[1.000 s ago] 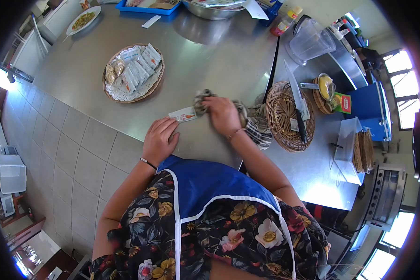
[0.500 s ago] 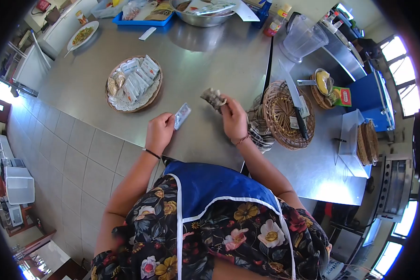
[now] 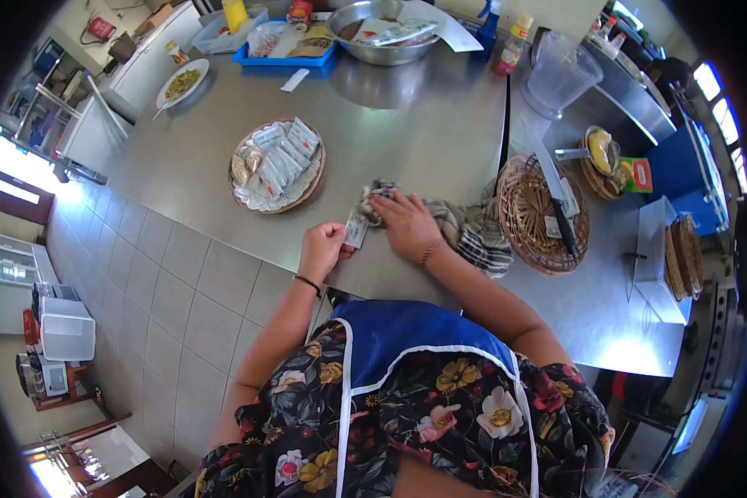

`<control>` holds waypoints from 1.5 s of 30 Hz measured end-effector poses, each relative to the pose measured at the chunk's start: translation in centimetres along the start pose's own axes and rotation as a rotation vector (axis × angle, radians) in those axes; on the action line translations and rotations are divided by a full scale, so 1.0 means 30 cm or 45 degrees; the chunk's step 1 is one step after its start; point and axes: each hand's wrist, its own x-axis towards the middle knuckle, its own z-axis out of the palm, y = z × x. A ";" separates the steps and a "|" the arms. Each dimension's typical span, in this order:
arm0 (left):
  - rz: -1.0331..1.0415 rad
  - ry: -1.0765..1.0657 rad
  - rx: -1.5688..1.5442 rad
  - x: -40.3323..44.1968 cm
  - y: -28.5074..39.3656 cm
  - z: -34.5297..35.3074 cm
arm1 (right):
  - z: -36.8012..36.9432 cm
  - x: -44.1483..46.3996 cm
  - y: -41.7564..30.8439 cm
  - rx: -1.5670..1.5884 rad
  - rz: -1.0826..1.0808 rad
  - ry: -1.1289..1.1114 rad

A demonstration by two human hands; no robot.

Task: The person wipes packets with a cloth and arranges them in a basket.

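Note:
My left hand (image 3: 322,251), near the front edge of the steel table, pinches a small flat printed sachet (image 3: 356,230) by its lower left side. My right hand (image 3: 408,226) lies over a bunched end of a checked cloth (image 3: 471,234), fingers spread across it, holding it against the tabletop at the sachet's upper right corner. The rest of the cloth trails right toward a wicker basket (image 3: 515,249). Up and left of my hands, a doily-lined basket (image 3: 318,178) holds several similar sachets (image 3: 284,159) and small brown packets (image 3: 242,169).
A large knife (image 3: 563,217) lies across the wicker basket on the right. Behind stand a clear blender jug (image 3: 563,79), a steel bowl (image 3: 390,55) and a blue tray (image 3: 284,60). A plate of food (image 3: 168,93) sits at the far left.
My right hand has lowered the raised cloth end onto the table beside the sachet. My left hand still holds the sachet, now close to the cloth. The view has shifted slightly.

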 end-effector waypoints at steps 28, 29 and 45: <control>0.474 0.076 -0.367 -0.045 0.073 -0.373 | -0.158 0.286 -0.370 1.238 0.285 -0.137; 0.403 0.084 -0.396 -0.033 0.081 -0.402 | -0.158 0.311 -0.386 1.110 0.272 -0.083; -0.253 -0.306 -1.000 0.169 0.139 -0.554 | 0.008 0.586 -0.485 0.409 0.493 0.118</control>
